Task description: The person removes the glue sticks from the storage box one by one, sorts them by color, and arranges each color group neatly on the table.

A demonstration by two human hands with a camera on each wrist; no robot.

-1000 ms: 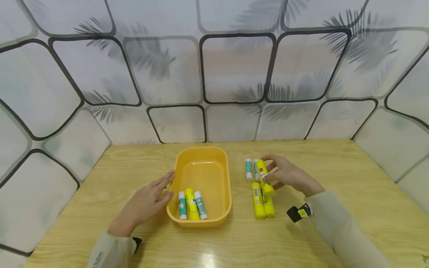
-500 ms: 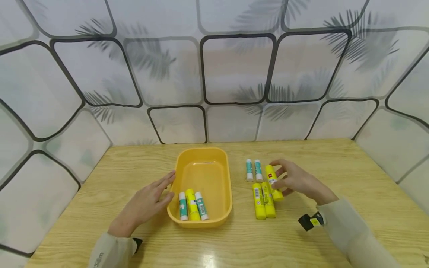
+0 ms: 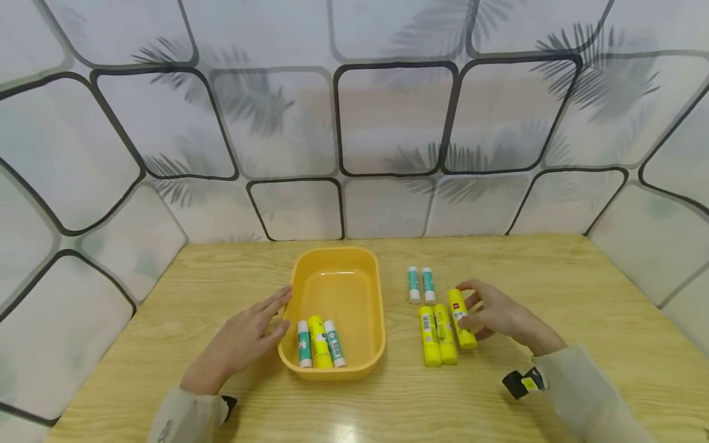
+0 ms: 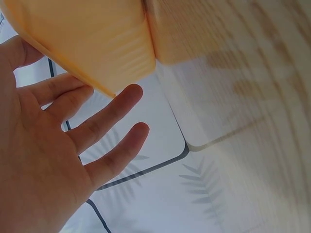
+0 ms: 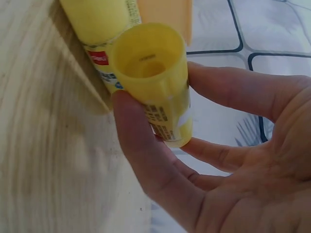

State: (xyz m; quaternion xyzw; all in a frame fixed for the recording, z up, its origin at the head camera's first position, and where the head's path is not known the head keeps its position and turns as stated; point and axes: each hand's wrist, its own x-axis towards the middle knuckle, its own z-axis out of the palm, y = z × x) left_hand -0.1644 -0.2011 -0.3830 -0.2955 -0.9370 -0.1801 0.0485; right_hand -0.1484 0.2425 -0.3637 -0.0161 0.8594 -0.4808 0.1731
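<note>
Right of the tray (image 3: 339,289), past two yellow glue sticks (image 3: 429,339) lying side by side, I've got the right hand (image 3: 501,317) pinching a third yellow stick (image 3: 458,311) between thumb and fingers; can't tell if that stick touches the table (image 3: 388,406). Left of the tray, I see the left hand (image 3: 244,338) relaxed, fingers mostly extended, fingertips touching the rim. Level with the tray's far half, on its right, two small teal-and-white sticks (image 3: 429,286) lie slightly apart. Inside the tray, near end, I log one yellow stick (image 3: 319,343) between two teal-and-white tubes (image 3: 304,344), all lying lengthwise. Behind the tray: patterned cloth (image 3: 388,209).
</note>
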